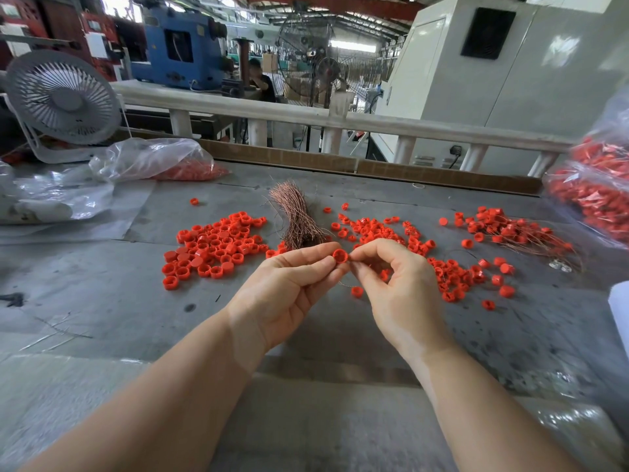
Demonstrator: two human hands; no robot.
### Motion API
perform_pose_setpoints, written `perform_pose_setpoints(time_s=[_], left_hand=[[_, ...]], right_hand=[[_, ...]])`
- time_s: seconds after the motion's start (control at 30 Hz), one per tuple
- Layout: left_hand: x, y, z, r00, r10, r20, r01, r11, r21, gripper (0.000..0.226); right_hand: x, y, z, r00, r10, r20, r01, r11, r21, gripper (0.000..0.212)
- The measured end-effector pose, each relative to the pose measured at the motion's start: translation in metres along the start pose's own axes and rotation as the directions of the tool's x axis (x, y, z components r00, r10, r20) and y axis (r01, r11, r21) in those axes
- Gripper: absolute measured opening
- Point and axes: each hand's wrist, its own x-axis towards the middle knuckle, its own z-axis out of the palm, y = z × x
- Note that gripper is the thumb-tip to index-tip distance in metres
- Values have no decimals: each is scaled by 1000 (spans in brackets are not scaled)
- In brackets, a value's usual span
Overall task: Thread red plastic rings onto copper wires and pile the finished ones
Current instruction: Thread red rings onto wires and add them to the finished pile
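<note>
My left hand (289, 284) pinches a red plastic ring (339, 256) between thumb and fingers above the table. My right hand (394, 284) pinches a thin copper wire (343, 283) right beside the ring; the wire hangs down between my hands. A bundle of copper wires (295, 216) lies on the table behind my hands. Loose red rings lie in a heap on the left (214, 247) and another on the right (384, 233). A pile of rings threaded on wires (510, 229) sits at the far right.
The grey worktable (102, 301) carries clear plastic bags (149, 158) at back left and a bag of red parts (599, 185) at the right edge. A small white fan (63, 97) stands at back left. A white railing (340, 120) runs behind the table.
</note>
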Motion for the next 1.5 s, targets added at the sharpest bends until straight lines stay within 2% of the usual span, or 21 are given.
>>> perform_pose_setpoints(time_s=[0.23, 0.73, 1.23, 1.5], left_hand=[[-1, 0, 1, 1000, -1, 3, 1, 1000, 8, 19], [-1, 1, 0, 998, -43, 44, 44, 999, -10, 22], [-2, 2, 1, 999, -38, -6, 38, 999, -4, 22], [-3, 1, 2, 999, -30, 18, 30, 999, -14, 23]], right_hand=[[0, -2, -1, 999, -43, -23, 42, 998, -46, 13], [0, 1, -1, 1000, -20, -20, 20, 1000, -6, 12], [0, 0, -1, 1000, -11, -9, 11, 1000, -23, 9], [0, -1, -1, 1000, -24, -12, 24, 999, -29, 10]])
